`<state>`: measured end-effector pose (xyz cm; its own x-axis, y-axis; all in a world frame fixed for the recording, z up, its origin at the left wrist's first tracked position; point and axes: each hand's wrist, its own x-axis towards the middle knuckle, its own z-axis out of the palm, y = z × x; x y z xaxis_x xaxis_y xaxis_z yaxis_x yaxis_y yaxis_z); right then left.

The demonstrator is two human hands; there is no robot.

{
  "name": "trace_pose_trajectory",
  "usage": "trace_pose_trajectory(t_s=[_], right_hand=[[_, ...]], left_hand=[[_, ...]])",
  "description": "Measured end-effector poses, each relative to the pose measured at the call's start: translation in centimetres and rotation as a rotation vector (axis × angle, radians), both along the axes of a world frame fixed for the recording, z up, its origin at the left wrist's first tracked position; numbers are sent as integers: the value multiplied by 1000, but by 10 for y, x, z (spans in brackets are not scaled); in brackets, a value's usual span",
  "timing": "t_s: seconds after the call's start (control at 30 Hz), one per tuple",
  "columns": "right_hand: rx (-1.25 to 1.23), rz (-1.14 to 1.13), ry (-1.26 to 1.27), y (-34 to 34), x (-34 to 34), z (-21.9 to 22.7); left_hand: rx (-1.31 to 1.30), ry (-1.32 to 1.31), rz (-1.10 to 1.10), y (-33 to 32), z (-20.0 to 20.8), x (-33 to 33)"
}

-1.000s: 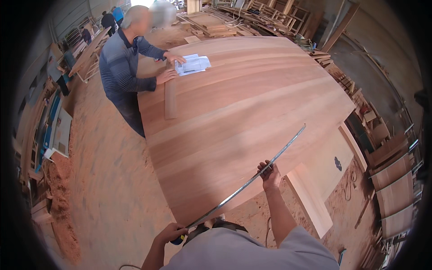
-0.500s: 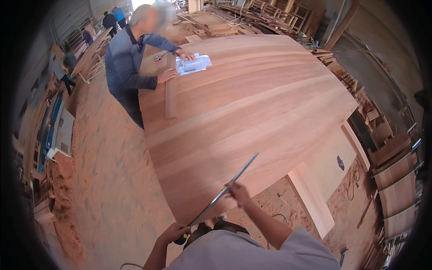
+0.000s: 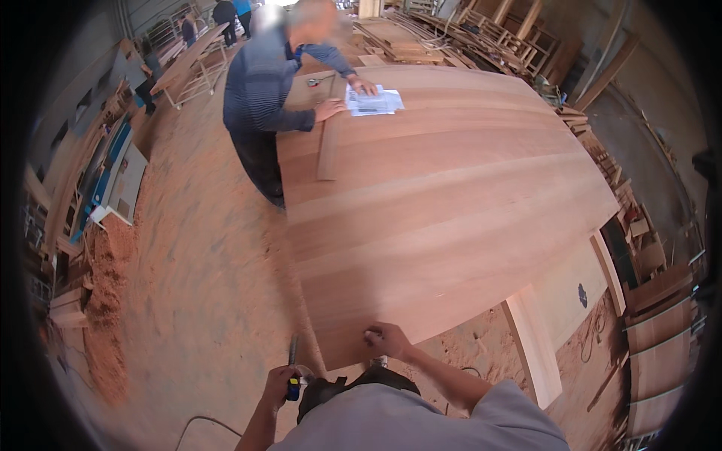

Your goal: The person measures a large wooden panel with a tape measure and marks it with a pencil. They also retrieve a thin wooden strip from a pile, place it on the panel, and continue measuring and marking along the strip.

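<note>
At the lower left, beside the near corner of the large wooden panel (image 3: 451, 203), my left hand (image 3: 277, 383) is closed around a tape measure (image 3: 293, 388) with a dark and yellow case. A short length of dark blade seems to stick up from it. My right hand (image 3: 389, 340) is closed above the panel's near edge, its fingertips pinched around something small and pale that I cannot make out. Across the panel, a co-worker (image 3: 259, 83) leans in with one hand on white papers (image 3: 374, 101) and the other by a narrow wooden strip (image 3: 328, 143).
A pale board (image 3: 535, 346) and a light sheet lie low at the right. Stacked panels (image 3: 658, 353) line the right side. Sawdust (image 3: 113, 301) is heaped at the left, by a white and blue machine (image 3: 120, 184). A cable (image 3: 203, 418) lies on the floor.
The tape blade stretched between my hands has left my right hand and is mostly drawn in. My right hand is lower. The whole view has shifted, so the panel sits further right.
</note>
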<state>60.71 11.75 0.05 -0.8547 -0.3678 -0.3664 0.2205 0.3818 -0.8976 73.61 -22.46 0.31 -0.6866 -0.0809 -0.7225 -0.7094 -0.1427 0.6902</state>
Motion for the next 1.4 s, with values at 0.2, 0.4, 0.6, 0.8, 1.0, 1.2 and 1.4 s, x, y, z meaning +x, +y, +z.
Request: trace_pose_trajectory(t_s=[0.2,0.4,0.6,0.8,1.0,1.2,1.4], right_hand=[[288,-106,257,-35,-11,-26],[350,-502,280,-70,-5,-66],[712,-633,382,-86,-13,-73],[451,-402,432,-221,-52,-35],[274,-80,178,-347,-120,-71],[332,224,-118,-457,-242,-139],[153,165,-139,-625,-410,-63]], left_hand=[[-24,-170,234,-105,-90,69],[-321,-341,261,-273,-149,166],[-325,-332,316,-392,-141,168],[-173,-320,278,-431,-169,90],[-236,-87,-139,-457,-183,-26],[-686,-37,-448,-602,-203,-103],[-1043,143,-687,-749,-204,-124]])
